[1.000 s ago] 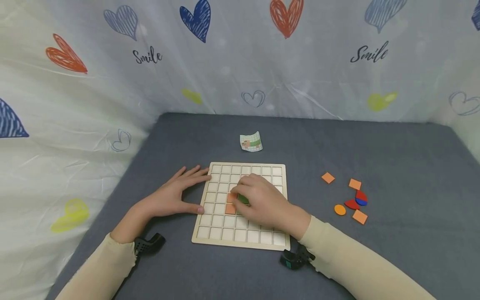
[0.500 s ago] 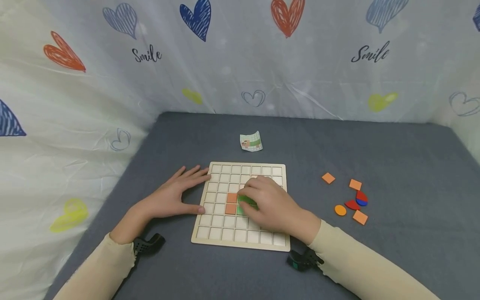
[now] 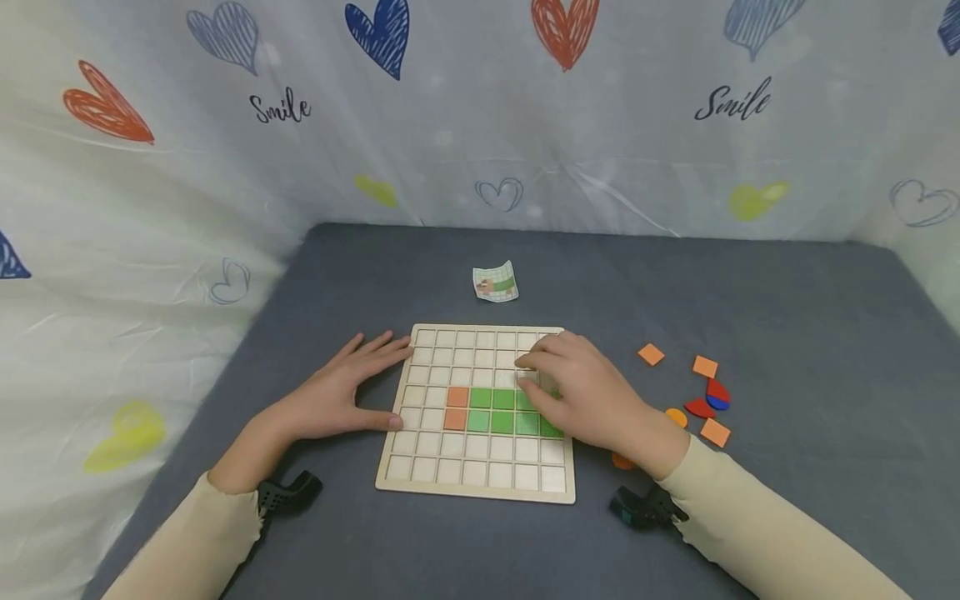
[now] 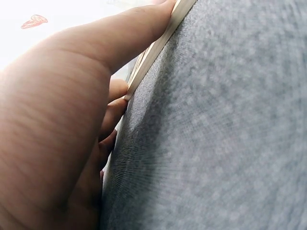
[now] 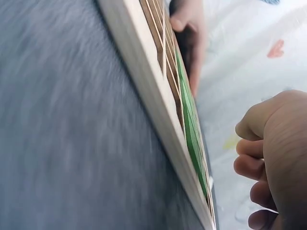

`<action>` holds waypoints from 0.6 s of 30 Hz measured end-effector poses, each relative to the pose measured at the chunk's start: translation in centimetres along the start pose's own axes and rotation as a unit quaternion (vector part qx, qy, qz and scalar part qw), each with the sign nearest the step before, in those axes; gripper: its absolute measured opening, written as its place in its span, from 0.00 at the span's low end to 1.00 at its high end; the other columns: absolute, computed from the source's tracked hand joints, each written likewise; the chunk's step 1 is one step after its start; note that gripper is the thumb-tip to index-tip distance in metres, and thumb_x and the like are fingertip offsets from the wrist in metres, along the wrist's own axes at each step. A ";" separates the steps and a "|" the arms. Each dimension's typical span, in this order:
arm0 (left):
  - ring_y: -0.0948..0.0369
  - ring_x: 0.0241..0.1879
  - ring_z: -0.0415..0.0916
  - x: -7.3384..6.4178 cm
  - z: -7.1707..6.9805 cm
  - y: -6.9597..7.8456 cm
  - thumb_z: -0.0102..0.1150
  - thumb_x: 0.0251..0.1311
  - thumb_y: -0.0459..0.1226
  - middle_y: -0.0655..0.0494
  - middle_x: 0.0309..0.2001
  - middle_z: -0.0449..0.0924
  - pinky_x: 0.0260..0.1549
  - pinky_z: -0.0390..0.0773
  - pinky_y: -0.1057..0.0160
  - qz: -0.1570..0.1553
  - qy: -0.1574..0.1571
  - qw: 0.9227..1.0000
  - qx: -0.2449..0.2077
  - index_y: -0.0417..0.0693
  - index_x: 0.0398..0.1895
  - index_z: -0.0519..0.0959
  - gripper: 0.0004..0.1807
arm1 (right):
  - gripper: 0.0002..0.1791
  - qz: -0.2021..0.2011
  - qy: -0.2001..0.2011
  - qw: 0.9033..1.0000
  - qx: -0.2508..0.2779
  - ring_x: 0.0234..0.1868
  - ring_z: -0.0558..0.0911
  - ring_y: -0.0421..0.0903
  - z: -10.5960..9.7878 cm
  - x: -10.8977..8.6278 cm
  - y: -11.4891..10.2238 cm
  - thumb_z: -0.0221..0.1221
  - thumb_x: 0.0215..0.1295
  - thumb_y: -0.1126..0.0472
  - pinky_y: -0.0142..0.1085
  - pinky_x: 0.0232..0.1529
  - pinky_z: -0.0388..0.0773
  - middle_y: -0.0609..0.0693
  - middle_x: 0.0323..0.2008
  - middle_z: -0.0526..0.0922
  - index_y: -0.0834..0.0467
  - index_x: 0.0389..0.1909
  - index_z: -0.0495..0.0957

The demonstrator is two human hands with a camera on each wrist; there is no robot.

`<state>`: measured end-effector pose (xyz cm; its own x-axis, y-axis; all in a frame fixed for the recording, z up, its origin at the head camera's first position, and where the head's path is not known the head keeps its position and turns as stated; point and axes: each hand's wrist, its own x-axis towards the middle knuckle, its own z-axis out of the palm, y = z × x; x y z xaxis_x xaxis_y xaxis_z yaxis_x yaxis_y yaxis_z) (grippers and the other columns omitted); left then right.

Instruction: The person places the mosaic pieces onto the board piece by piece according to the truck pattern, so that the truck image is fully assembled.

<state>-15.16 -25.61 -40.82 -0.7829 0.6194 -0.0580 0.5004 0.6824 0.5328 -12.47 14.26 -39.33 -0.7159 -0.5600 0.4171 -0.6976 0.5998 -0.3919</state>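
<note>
A wooden board (image 3: 465,492) with a grid of square recesses lies on the dark cloth. My left hand (image 3: 333,393) is spread flat at its left side, thumb and fingertips touching the edge. Two orange square tiles (image 3: 456,418) sit in a column of the grid, and two rows of green tiles (image 3: 502,422) run rightward from them. Over the board's right part is my right hand (image 3: 588,396), its fingers loosely bent. In the right wrist view, no piece shows among the fingers (image 5: 249,167) of that hand. It hides the right end of the upper green row.
A small picture card (image 3: 495,282) lies beyond the board. To the right are loose orange squares (image 3: 651,354), red pieces (image 3: 700,407), a blue piece (image 3: 718,403) and an orange disc (image 3: 676,417). Another orange piece (image 3: 622,461) shows partly beneath my right wrist.
My right hand has moved rightward from the middle of the board, uncovering the green tiles beside the orange ones. My left hand keeps its place at the board's edge.
</note>
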 end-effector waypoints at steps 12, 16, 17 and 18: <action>0.54 0.88 0.38 0.0 0.0 0.1 0.74 0.58 0.70 0.66 0.88 0.51 0.85 0.30 0.42 -0.010 -0.005 1.000 0.004 0.67 0.89 0.58 0.59 | 0.11 0.053 0.029 0.998 -0.024 0.46 0.81 0.49 -3.4 -3.0 3.0 0.69 0.74 0.61 0.47 0.47 0.80 0.49 0.48 0.87 0.60 0.52 0.91; 0.53 0.88 0.38 0.0 0.0 0.2 0.75 0.58 0.69 0.65 0.88 0.51 0.85 0.31 0.41 -0.010 -0.005 1.000 0.005 0.66 0.89 0.58 0.60 | 0.11 0.057 0.047 0.997 -0.031 0.45 0.81 0.49 -4.2 -3.9 3.7 0.70 0.72 0.62 0.48 0.47 0.79 0.49 0.46 0.87 0.60 0.52 0.91; 0.53 0.88 0.38 0.0 0.0 0.3 0.75 0.58 0.69 0.64 0.88 0.51 0.85 0.31 0.41 -0.010 -0.005 1.000 0.005 0.66 0.89 0.58 0.60 | 0.11 0.057 0.051 0.997 -0.033 0.45 0.81 0.50 -4.4 -4.1 3.9 0.70 0.71 0.62 0.48 0.47 0.79 0.49 0.45 0.88 0.60 0.52 0.91; 0.52 0.88 0.39 -0.1 0.0 0.3 0.76 0.57 0.69 0.64 0.88 0.52 0.85 0.31 0.40 -0.009 -0.004 1.000 0.005 0.66 0.89 0.58 0.60 | 0.11 0.058 0.055 0.996 -0.036 0.45 0.82 0.50 -4.5 -4.4 4.1 0.70 0.71 0.63 0.48 0.48 0.79 0.49 0.45 0.88 0.60 0.51 0.91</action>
<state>-14.97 -25.48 -40.66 -0.7893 0.6096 -0.0736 0.4896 0.6972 0.5237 -12.03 21.69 -39.07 -0.7814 -0.4209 0.4607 -0.6032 0.6985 -0.3850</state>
